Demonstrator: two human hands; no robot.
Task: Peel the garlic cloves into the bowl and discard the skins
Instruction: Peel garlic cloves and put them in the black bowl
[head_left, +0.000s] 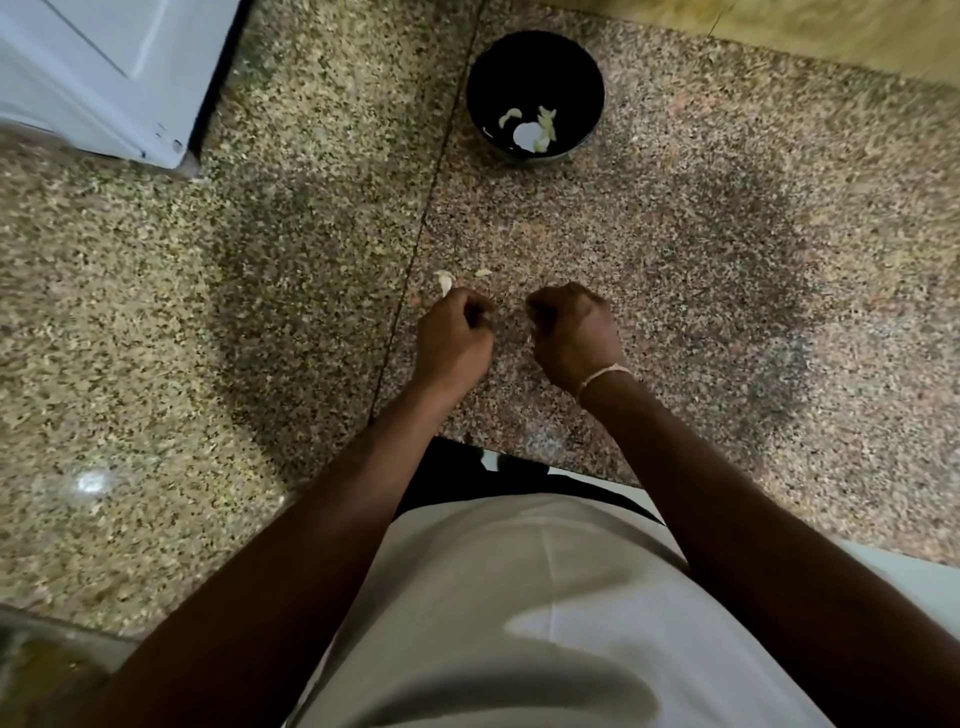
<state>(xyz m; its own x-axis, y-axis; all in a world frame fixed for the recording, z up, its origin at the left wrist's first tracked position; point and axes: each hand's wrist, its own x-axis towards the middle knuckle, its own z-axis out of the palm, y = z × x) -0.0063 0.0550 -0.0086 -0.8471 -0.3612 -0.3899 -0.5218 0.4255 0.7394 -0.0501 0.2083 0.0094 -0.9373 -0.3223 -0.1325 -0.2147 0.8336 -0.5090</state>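
Both fists, left hand (451, 340) and right hand (571, 332), curl tightly above speckled stone floor (208, 312), contents hidden, presumably peeling toward round black bowl (535, 96).

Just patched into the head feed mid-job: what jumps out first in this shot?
Two curled hands meet at the centre, the left hand and the right hand close together above the speckled stone floor; what they hold is hidden. Farther ahead stands a black bowl with pale garlic pieces in its bottom. Beyond the left hand, a few garlic scraps lie on the floor.
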